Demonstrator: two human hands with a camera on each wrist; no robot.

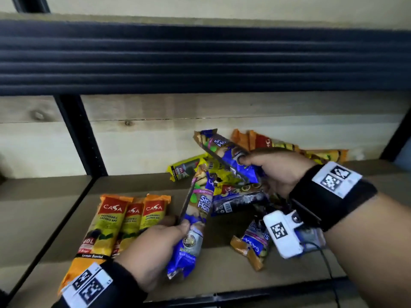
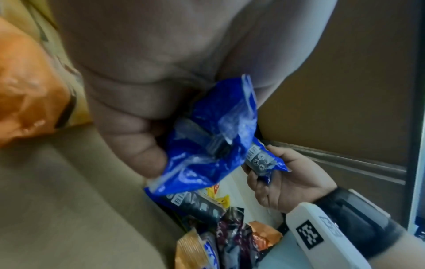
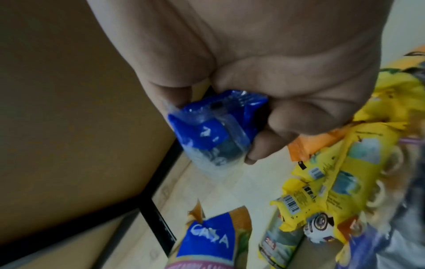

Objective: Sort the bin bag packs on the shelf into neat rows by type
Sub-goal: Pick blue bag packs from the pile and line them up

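One row is started: three orange-and-yellow CASA packs (image 1: 124, 221) lie side by side on the shelf (image 1: 222, 274), just left of the left hand (image 1: 155, 250). That hand grips the lower end of a blue CASA pack (image 1: 195, 221), fingers curled round it, tilted up off the shelf. The right hand (image 1: 275, 172) clamps a second blue pack (image 1: 231, 156) of what looks like the same type, held above the unsorted heap (image 1: 233, 192). The two hands are apart, one pack each. My judgement is that the sorting is early: the blue row is not yet laid. Under and behind the right hand, yellow, dark and orange packs lie crossed over one another. Another blue-and-orange pack (image 1: 253, 247) sits loose between the hands, nearer the right wrist.
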